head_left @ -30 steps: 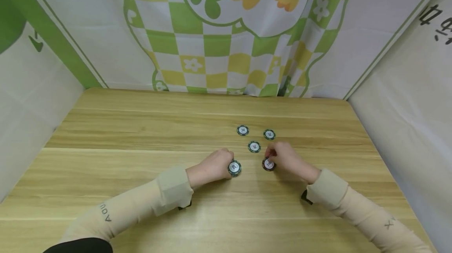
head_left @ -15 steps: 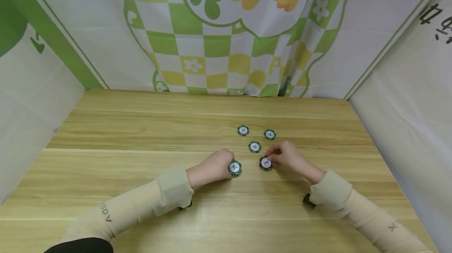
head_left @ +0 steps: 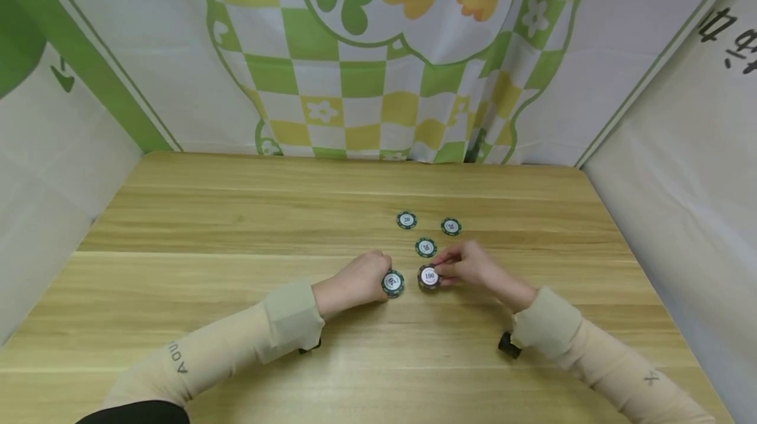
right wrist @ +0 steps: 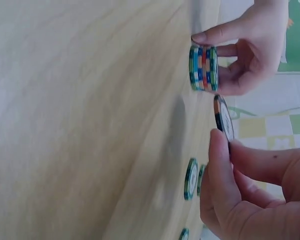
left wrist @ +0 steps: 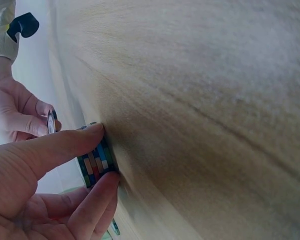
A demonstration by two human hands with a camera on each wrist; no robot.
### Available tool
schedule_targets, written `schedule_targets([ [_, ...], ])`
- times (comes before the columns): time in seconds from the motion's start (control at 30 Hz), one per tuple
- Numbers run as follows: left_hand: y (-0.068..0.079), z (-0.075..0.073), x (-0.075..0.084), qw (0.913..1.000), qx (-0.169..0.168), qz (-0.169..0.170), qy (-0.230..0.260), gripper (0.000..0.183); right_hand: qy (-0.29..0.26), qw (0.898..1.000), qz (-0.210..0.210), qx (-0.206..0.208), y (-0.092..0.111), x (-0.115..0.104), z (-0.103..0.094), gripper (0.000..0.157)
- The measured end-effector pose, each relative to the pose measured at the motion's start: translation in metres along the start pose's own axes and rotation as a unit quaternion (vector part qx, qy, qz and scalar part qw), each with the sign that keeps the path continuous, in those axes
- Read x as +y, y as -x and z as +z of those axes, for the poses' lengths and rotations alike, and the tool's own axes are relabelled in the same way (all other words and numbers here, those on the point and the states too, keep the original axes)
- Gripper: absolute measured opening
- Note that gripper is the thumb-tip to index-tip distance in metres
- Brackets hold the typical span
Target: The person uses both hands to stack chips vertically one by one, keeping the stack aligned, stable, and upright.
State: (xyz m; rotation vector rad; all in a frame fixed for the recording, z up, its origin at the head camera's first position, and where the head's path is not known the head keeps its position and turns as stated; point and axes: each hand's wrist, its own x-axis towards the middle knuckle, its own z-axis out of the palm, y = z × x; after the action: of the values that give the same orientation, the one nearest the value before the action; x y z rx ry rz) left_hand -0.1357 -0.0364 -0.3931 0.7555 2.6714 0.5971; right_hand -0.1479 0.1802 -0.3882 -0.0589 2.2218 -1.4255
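My left hand (head_left: 356,277) grips a short stack of poker chips (head_left: 393,284) standing on the table, thumb on one side and fingers on the other. The stack's top chip is green and marked 20; its edge (right wrist: 204,68) shows several colours in the right wrist view. Just right of the stack, my right hand (head_left: 473,270) pinches a dark chip marked 100 (head_left: 429,276) between thumb and fingers. In the right wrist view this chip (right wrist: 223,117) is lifted off the table, tilted, near the stack's top edge.
Three green chips marked 20 lie flat beyond the hands: a left one (head_left: 407,219), a right one (head_left: 451,226) and a nearer one (head_left: 426,247). The wooden table (head_left: 236,213) ends at a patterned curtain (head_left: 361,75), with white cloth walls at both sides.
My right hand has moved left with the 100 chip, bringing it closer to the stack. The left hand and its stack have stayed in place, as have the three loose chips.
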Motion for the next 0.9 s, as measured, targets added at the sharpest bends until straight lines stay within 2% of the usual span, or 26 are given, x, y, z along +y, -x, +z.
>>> schedule_targets([
  [0.13,0.000,0.000,0.000,1.0000,-0.004,-0.006,0.003,0.027,-0.040,0.999,0.016,0.006,-0.001,-0.001,0.005,0.022],
  [0.33,0.001,-0.001,0.000,1.0000,-0.001,0.000,-0.001,0.027,-0.066,0.997,0.038,0.005,-0.003,-0.004,0.011,0.024],
  [0.63,0.000,-0.001,-0.001,0.9999,0.012,0.008,0.001,0.026,-0.124,0.992,0.034,-0.021,-0.008,-0.005,0.025,0.026],
  [0.9,-0.001,0.001,-0.002,0.9999,0.010,0.007,0.003,0.027,-0.134,0.989,0.054,-0.028,-0.014,-0.006,0.032,0.025],
])
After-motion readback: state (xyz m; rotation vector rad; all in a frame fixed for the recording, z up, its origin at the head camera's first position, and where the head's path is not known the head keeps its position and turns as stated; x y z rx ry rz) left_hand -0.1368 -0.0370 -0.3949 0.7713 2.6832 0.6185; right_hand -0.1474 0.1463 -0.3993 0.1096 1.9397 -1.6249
